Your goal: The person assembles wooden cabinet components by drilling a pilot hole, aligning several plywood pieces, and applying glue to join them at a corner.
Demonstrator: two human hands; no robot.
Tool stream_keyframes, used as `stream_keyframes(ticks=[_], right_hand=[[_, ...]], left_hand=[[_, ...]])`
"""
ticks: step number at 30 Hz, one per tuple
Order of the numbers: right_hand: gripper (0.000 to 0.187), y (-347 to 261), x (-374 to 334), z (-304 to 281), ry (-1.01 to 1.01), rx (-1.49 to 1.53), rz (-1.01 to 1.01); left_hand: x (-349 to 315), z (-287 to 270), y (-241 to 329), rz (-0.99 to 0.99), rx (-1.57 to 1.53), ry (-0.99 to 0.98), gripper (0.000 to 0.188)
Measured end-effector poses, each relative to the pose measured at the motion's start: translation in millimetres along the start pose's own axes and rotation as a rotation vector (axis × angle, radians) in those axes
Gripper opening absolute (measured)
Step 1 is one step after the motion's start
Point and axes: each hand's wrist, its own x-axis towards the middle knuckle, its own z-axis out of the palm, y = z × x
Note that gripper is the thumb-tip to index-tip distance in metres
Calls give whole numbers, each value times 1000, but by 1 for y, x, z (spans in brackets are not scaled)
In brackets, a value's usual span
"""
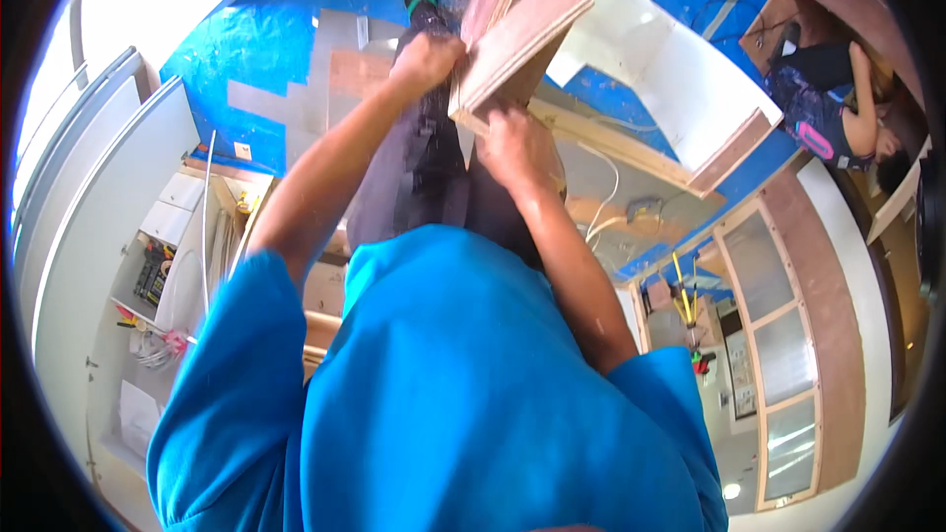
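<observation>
In front of my legs I have a long plywood piece (527, 44) of several joined boards, tilted with its near end toward me. My left hand (431, 61) is closed at its left edge. Lower down, my right hand (514, 145) has its fingers curled round the bottom corner of the near end. The fingertips of both hands are partly hidden, and the far end of the piece runs out of the top of the view. My dark trouser legs (414, 182) show just below and behind it.
Blue sheeting (266, 49) covers much of the floor. A white panel (680, 79) with wooden edging lies to the right. Further right, another person (828, 99) is beside a wooden cabinet. A framed glazed panel (778, 355) is at lower right; an open white cabinet (108, 207) holds tools at left.
</observation>
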Motion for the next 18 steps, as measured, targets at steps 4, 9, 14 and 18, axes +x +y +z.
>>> stream_keyframes(ticks=[4,9,14,18], right_hand=[[37,2,-5,5,40,51,78],[37,-9,-1,-8,-361,-94,185],[33,13,-1,12,26,27,37],[30,8,4,11,78,68,8]], left_hand=[[-123,-35,63,13,-206,-22,33],[-13,-6,18,97,62,47,40],[-57,-15,35,-59,-81,-25,38],[-92,-17,33,117,-113,36,36]])
